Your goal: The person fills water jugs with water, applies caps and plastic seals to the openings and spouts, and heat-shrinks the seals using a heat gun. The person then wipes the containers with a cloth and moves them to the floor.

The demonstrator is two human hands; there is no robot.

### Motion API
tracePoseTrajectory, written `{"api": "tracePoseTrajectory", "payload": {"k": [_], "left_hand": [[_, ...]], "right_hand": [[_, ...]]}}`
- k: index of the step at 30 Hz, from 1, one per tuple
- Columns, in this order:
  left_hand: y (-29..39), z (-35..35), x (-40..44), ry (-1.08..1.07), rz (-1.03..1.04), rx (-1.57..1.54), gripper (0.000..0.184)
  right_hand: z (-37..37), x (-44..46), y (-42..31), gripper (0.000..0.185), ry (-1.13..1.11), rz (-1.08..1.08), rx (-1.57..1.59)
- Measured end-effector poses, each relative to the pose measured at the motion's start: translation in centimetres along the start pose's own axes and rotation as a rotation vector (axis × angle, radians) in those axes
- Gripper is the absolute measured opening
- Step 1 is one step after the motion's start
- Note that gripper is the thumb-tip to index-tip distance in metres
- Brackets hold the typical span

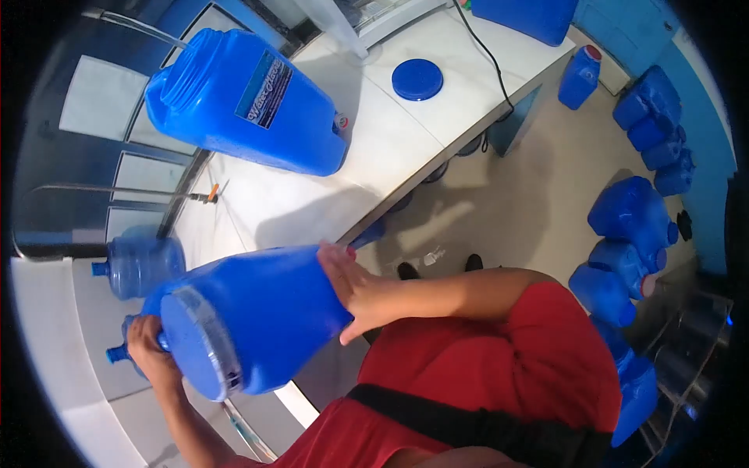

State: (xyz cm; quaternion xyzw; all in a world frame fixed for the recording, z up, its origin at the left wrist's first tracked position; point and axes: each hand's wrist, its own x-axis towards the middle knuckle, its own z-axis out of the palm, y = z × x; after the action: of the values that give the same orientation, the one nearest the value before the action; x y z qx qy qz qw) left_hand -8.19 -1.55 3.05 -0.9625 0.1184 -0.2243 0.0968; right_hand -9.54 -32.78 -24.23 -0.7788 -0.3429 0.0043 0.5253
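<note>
A large blue container (289, 312) with a round blue lid (191, 343) is tilted in front of me at the counter's front edge. My left hand (152, 347) is closed round the handle beside the lid. My right hand (355, 292) lies against the container's bottom end, fingers spread. A clear band wraps the lid's rim. Farther back, a second blue container (304, 125) with a label stands open on the white counter (390, 148), a tube at its mouth. A loose blue lid (417, 79) lies to its right.
A tap with an orange handle (212, 195) is at the counter's back left. Clear blue bottles (148, 265) are at the left. A black cable (491, 58) hangs over the counter edge. Several blue containers (632, 210) line the floor at the right.
</note>
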Motion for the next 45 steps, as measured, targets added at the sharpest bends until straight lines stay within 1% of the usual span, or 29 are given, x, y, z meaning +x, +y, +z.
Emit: {"api": "tracePoseTrajectory", "payload": {"k": [1,3,6,7,8,9,10,11,12,13,15,16,17,19,20,21,23,24,25,27,29,31,33,36,37,38,40,42,45], "left_hand": [[2.9,-1.6,-0.2,-0.119,0.042,0.007,0.021],[7.2,-3.3,-0.3,-0.238,0.107,-0.005,0.022],[11.2,-3.0,0.1,-0.853,0.058,-0.406,0.024],[12.3,-1.7,0.9,-1.127,0.019,-0.448,0.023],[12.1,2.8,-2.0,-1.163,0.080,-0.635,0.032],[11.9,7.3,-4.9,-1.213,0.135,-0.825,0.041],[12.1,12.3,-8.9,-1.115,0.313,-0.652,0.049],[17.0,13.7,-8.8,-1.489,0.000,-0.388,0.052],[20.7,16.4,-10.4,-1.414,0.199,-0.336,0.054],[22.9,20.5,-12.6,-1.408,0.220,-0.544,0.056],[25.5,32.7,-20.5,-1.349,0.409,-0.424,0.062],[28.7,36.1,-22.6,-1.315,0.454,-0.419,0.064],[32.7,38.6,-23.3,-1.453,0.459,-0.295,0.065],[40.5,42.7,-23.6,-1.595,0.482,-0.169,0.065],[43.7,44.4,-23.8,-1.632,0.452,-0.225,0.065],[46.8,46.5,-24.1,-1.669,0.419,-0.276,0.064],[54.4,52.2,-24.9,-1.892,0.424,-0.031,0.059],[58.5,52.6,-24.5,-1.784,0.464,-0.037,0.056],[62.7,53.3,-23.7,-1.671,0.505,-0.045,0.053],[68.9,59.0,-23.8,-1.643,1.163,-0.026,0.054],[76.5,60.4,-20.2,-1.975,0.224,-0.182,0.066],[81.5,67.6,-19.4,-1.722,0.392,-0.309,0.078],[92.4,59.8,-10.9,-1.653,0.282,-0.565,0.064],[104.0,63.6,-5.8,-1.516,0.253,-0.875,0.043],[107.1,63.0,-3.8,-1.222,0.493,-1.005,0.044],[111.1,65.1,-1.7,-0.995,0.669,-0.725,0.045],[116.1,56.6,4.6,-0.995,0.193,-1.137,0.038],[117.2,52.1,7.6,-1.004,0.165,-1.431,0.034],[113.0,43.8,11.8,-1.137,0.834,-1.088,0.037]], "right_hand": [[-0.3,-0.2,0.9,0.153,0.052,-0.039,0.045],[-2.1,-1.4,3.7,0.153,0.005,-0.146,0.085],[-3.6,-4.8,7.4,0.151,-0.079,-0.178,0.054],[-3.8,-6.7,9.2,0.137,-0.090,-0.174,0.051],[-4.3,-9.0,10.7,0.124,-0.099,-0.163,0.049],[-5.7,-11.4,12.1,0.106,-0.340,0.141,0.003],[-7.2,-14.4,13.8,0.088,-0.575,0.443,-0.023],[-6.1,-21.4,18.8,0.065,-0.319,0.415,-0.120],[-9.3,-26.1,19.1,0.056,-0.367,0.759,-0.161],[-13.0,-31.9,18.6,0.052,-0.304,1.016,-0.206],[-15.5,-50.8,21.7,0.052,0.075,1.245,-0.307],[-16.9,-59.3,19.4,0.051,0.177,1.337,-0.495],[-18.7,-67.5,18.1,0.048,0.012,1.635,-0.368],[-18.3,-79.9,9.5,0.046,0.246,1.979,-0.420],[-17.4,-85.2,5.9,0.050,0.330,1.902,-0.336],[-17.7,-85.5,1.7,0.048,0.195,2.213,-0.319],[-13.7,-91.4,-4.1,0.045,-0.083,2.381,-0.206],[-13.4,-91.5,-5.6,0.047,-0.243,2.394,-0.099],[-12.5,-91.9,-5.3,0.048,-0.068,2.492,0.055],[-9.1,-93.2,-3.9,0.048,0.220,2.487,0.299],[-7.7,-92.8,-1.5,0.048,0.467,2.314,0.384],[-9.0,-89.2,2.0,0.047,0.624,2.233,0.425],[-8.5,-88.1,4.2,0.040,1.001,2.073,0.475],[-6.3,-87.9,3.9,0.039,1.019,2.059,0.380],[-6.1,-87.4,3.2,0.035,0.919,2.182,0.404],[-5.8,-87.1,3.4,0.035,0.917,2.179,0.414],[-4.4,-85.8,2.6,0.040,0.838,2.278,0.535],[-5.0,-83.9,4.1,0.043,0.715,2.286,0.501],[-6.5,-80.3,8.2,0.048,0.456,2.227,0.298]]}}
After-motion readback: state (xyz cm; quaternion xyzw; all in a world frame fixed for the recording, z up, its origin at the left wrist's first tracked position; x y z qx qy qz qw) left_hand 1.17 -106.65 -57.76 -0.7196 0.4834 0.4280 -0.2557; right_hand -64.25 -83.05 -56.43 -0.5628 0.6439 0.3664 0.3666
